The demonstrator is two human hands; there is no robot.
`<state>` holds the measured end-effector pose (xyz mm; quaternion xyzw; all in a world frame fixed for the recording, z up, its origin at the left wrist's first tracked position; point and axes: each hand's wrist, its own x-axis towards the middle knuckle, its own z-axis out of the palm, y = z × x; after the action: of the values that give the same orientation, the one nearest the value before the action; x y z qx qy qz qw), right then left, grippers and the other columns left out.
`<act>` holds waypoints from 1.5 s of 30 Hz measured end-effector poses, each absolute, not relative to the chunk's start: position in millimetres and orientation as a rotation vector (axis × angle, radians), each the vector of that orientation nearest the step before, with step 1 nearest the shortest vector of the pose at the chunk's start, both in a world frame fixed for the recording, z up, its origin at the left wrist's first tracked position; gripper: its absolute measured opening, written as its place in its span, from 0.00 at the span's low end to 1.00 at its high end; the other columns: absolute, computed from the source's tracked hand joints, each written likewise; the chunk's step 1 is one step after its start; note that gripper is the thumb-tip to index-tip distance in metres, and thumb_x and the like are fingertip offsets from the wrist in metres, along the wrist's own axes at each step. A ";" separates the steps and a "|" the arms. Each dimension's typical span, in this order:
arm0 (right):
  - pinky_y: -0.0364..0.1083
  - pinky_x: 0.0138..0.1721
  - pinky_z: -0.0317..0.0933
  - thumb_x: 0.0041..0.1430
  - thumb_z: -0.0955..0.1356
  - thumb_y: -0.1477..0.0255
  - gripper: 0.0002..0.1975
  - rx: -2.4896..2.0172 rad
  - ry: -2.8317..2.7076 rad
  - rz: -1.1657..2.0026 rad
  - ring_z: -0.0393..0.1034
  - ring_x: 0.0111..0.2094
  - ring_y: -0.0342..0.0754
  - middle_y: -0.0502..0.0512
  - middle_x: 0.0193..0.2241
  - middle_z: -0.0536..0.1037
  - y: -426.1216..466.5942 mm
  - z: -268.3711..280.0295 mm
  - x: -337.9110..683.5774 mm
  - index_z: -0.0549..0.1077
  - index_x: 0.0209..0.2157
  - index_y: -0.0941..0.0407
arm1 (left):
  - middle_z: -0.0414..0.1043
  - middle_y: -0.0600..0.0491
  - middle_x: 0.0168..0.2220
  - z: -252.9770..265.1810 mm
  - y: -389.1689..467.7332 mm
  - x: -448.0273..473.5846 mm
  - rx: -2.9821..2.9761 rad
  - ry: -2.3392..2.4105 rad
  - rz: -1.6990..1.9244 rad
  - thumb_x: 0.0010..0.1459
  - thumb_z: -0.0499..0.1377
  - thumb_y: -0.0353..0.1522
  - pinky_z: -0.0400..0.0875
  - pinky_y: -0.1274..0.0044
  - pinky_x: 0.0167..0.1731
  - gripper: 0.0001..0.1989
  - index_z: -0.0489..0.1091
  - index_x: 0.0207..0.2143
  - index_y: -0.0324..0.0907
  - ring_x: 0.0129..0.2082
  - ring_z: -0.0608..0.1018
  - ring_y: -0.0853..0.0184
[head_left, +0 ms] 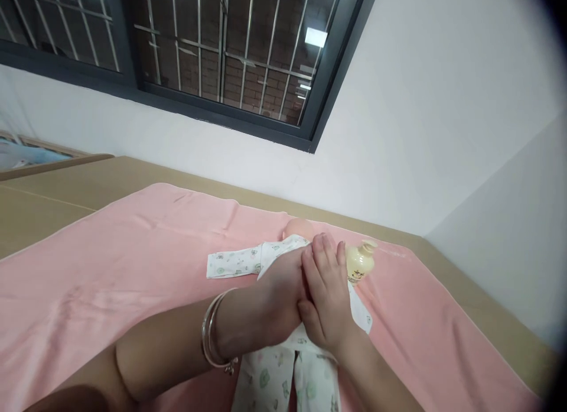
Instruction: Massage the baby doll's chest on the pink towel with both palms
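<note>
Pink all across the blanket (110, 252); bears a doll (266, 373) in printed white clothes (237, 264). Over it, presses left hand (281, 299) and right hand (328, 297) together, right fingers straight, side by side (cannot tell the left's, mostly hidden). Just beside the doll, shows a yellow bottle (360, 263), contents hidden.

From a camera worn on the head, we looked forward and down across a pink cloth (133, 246), the left hand (283, 302) and right hand (330, 291) close before the lens. We faced a white wall (411, 104) and, above, a barred window (225, 57); our tilted frame sloped its sill down to the right.
</note>
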<state>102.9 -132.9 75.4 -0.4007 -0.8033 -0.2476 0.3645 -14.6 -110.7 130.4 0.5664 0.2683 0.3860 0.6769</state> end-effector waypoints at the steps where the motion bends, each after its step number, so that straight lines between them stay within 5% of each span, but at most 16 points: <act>1: 0.73 0.62 0.30 0.66 0.54 0.67 0.33 -1.060 -2.075 -0.611 0.34 0.68 0.64 0.59 0.69 0.38 -128.1 71.7 104.5 0.36 0.68 0.56 | 0.77 0.45 0.40 137.2 -105.7 -16.3 1.174 0.602 0.828 0.63 0.44 0.43 0.70 0.59 0.48 0.22 0.73 0.41 0.42 0.52 0.75 0.55; 6: 0.68 0.64 0.33 0.67 0.55 0.68 0.32 -1.302 -2.163 -0.390 0.31 0.69 0.59 0.62 0.68 0.44 -102.4 45.1 105.0 0.39 0.68 0.60 | 0.76 0.42 0.38 135.8 -58.8 -12.9 0.805 0.657 0.770 0.65 0.40 0.37 0.71 0.64 0.48 0.22 0.71 0.37 0.37 0.43 0.78 0.59; 11: 0.61 0.66 0.38 0.68 0.57 0.64 0.26 -1.546 -2.207 -0.069 0.41 0.68 0.54 0.60 0.65 0.55 -78.3 25.5 117.8 0.58 0.63 0.58 | 0.74 0.45 0.46 85.0 -0.6 10.6 0.955 0.787 1.202 0.56 0.53 0.32 0.67 0.72 0.52 0.10 0.71 0.38 0.39 0.49 0.75 0.63; 15: 0.57 0.66 0.40 0.69 0.55 0.64 0.23 -1.607 -2.131 0.047 0.43 0.67 0.50 0.54 0.65 0.56 -65.2 25.6 143.4 0.64 0.60 0.53 | 0.76 0.49 0.35 44.9 15.0 22.7 1.378 0.839 1.185 0.54 0.55 0.33 0.69 0.72 0.43 0.08 0.72 0.28 0.40 0.40 0.76 0.63; 20: 0.61 0.61 0.50 0.67 0.55 0.57 0.34 -2.069 -1.821 0.003 0.52 0.64 0.64 0.76 0.61 0.59 -69.7 26.7 139.8 0.57 0.63 0.70 | 0.73 0.54 0.29 23.4 5.8 25.5 1.695 0.972 1.248 0.59 0.51 0.35 0.66 0.75 0.35 0.12 0.69 0.26 0.42 0.32 0.73 0.66; 23: 0.63 0.61 0.48 0.66 0.57 0.63 0.34 -2.188 -1.806 -0.135 0.52 0.63 0.70 0.85 0.60 0.58 -82.1 23.3 117.4 0.56 0.61 0.79 | 0.72 0.54 0.28 18.9 3.4 26.6 1.780 0.999 1.283 0.61 0.49 0.36 0.65 0.75 0.34 0.14 0.68 0.26 0.42 0.31 0.72 0.67; 27: 0.61 0.64 0.43 0.64 0.57 0.71 0.29 -1.880 -2.053 -0.127 0.43 0.67 0.63 0.73 0.64 0.53 -82.7 21.2 112.9 0.56 0.63 0.70 | 0.74 0.54 0.29 15.3 4.4 27.6 1.767 1.003 1.302 0.61 0.48 0.35 0.65 0.76 0.35 0.14 0.68 0.27 0.42 0.31 0.72 0.67; 31: 0.59 0.66 0.40 0.67 0.55 0.68 0.25 -1.622 -2.147 0.071 0.43 0.67 0.52 0.55 0.65 0.55 -63.3 22.9 146.7 0.58 0.64 0.54 | 0.73 0.54 0.29 16.4 1.8 26.3 1.797 1.000 1.305 0.61 0.48 0.34 0.65 0.77 0.35 0.13 0.67 0.27 0.42 0.31 0.72 0.67; 35: 0.58 0.63 0.47 0.68 0.54 0.60 0.29 -1.883 -1.913 0.037 0.50 0.65 0.57 0.65 0.63 0.59 -57.4 21.8 159.3 0.59 0.63 0.63 | 0.72 0.54 0.27 17.7 -1.0 25.9 1.853 0.991 1.304 0.62 0.47 0.35 0.64 0.76 0.35 0.15 0.65 0.24 0.43 0.31 0.72 0.66; 40: 0.60 0.62 0.48 0.67 0.55 0.67 0.30 -2.098 -1.884 -0.178 0.54 0.63 0.65 0.80 0.58 0.62 -75.8 18.7 123.4 0.59 0.60 0.76 | 0.71 0.54 0.27 15.0 0.6 26.9 1.839 1.002 1.320 0.62 0.47 0.35 0.64 0.76 0.34 0.15 0.64 0.24 0.43 0.30 0.72 0.67; 45: 0.60 0.65 0.40 0.62 0.58 0.74 0.28 -1.727 -2.137 -0.065 0.44 0.67 0.57 0.59 0.65 0.57 -75.7 21.5 121.1 0.58 0.64 0.61 | 0.71 0.54 0.27 13.2 1.0 25.9 1.792 1.019 1.307 0.61 0.48 0.33 0.64 0.76 0.33 0.13 0.65 0.25 0.43 0.30 0.71 0.67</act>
<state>121.1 -75.7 21.5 -0.6162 -0.7626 -0.0232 0.1956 25.9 1.0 13.2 0.6895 0.3923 0.5029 0.3432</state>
